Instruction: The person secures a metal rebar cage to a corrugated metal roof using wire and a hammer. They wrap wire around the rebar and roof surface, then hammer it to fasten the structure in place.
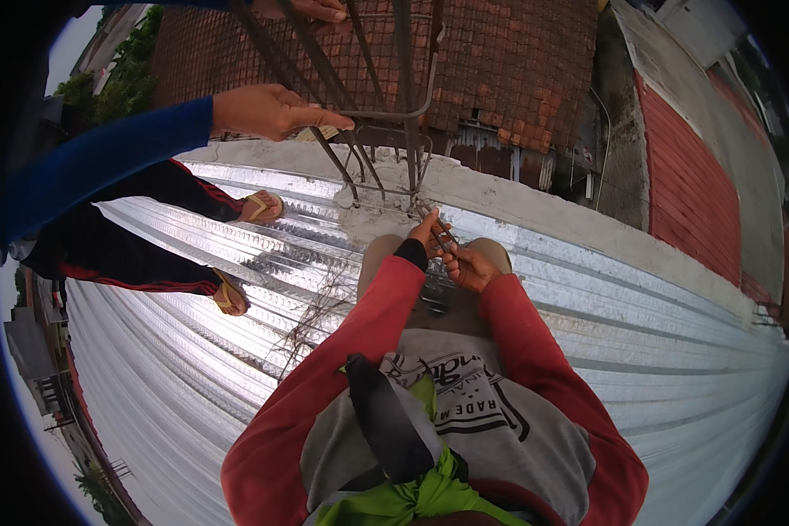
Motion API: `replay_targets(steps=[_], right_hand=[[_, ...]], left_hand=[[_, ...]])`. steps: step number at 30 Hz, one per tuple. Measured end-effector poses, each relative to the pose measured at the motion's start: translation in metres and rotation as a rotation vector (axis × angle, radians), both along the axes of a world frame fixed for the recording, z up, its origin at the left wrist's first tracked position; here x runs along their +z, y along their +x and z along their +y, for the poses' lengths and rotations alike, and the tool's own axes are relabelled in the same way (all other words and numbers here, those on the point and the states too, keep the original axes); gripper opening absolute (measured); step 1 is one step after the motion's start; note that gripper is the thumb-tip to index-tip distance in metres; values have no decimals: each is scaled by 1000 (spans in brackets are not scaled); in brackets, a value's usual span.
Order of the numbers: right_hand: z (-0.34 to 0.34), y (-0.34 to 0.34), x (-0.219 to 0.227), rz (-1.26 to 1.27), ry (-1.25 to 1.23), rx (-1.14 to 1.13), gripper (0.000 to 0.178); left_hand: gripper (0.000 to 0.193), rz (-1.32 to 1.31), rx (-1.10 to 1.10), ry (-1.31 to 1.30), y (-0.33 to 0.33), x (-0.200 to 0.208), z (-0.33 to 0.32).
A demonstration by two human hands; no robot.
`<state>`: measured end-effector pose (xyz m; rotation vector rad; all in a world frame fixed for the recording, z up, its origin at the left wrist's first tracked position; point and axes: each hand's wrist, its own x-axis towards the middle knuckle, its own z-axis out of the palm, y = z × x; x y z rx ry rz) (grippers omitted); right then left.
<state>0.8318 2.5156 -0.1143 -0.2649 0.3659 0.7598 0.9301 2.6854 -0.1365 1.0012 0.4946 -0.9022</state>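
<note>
Setting: corrugated metal decking (587,316) on a rooftop, edged by a concrete beam (535,206), with tiled roofs (517,61) and a red wall below.
Work piece: a cage of steel reinforcing bars (408,96) rises from the beam — upright bars ringed by a bent stirrup, its foot just beyond the person's hands.
Left hand: the left hand (423,230) reaches to the foot of the cage, fingers closed around thin tie wire (443,235) where it meets a bar.
Right hand: the right hand (470,266) sits just beside the left, fingers curled on a small dark tool or wire end — which of the two I cannot tell.
Loose stock: a bundle of thin wires (311,320) lies on the decking near the left knee.
Other person: a blue-sleeved co-worker's hand (276,111) steadies the bars higher up; sandalled feet (259,208) stand on the decking.
Step in hand: seemingly tying the bars at the base.
Next move: probably a firm twist to snug the wire, both hands kept close at the joint.
</note>
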Motion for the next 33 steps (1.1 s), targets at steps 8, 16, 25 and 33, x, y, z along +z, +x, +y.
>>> replay_targets(steps=[8, 16, 25, 33], right_hand=[[42, -53, 74, -54, -552, 57, 27], [9, -101, 127, -284, -983, 277, 41], [-38, -143, 151, -327, -519, 167, 67], [-24, -151, 168, -326, -644, 161, 74]], left_hand=[[28, 92, -30, -70, -25, -10, 18], [25, -162, -69, -16, -89, 40, 19], [27, -447, -261, -142, -100, 100, 28], [31, -449, -104, -192, -110, 123, 10]])
